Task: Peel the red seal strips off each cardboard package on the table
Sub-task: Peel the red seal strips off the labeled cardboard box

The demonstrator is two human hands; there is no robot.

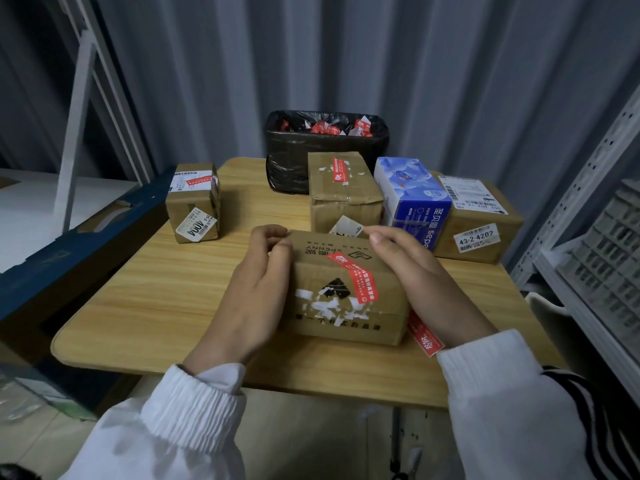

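The grip of the left hand [258, 292] curled round a corner of the cardboard package [346, 327], the right hand [426, 282] lay straight-fingered against its side, red seal strip [356, 278] atop, before the black bin [325, 157].

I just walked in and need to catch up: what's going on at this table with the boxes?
A person holds a box between both hands at the near edge of the table. The left hand curls its fingers over the far corner, and the right hand lies open along the side. One red strip is stuck across the top, and a second strip shows by the right wrist. The bin behind holds peeled strips.
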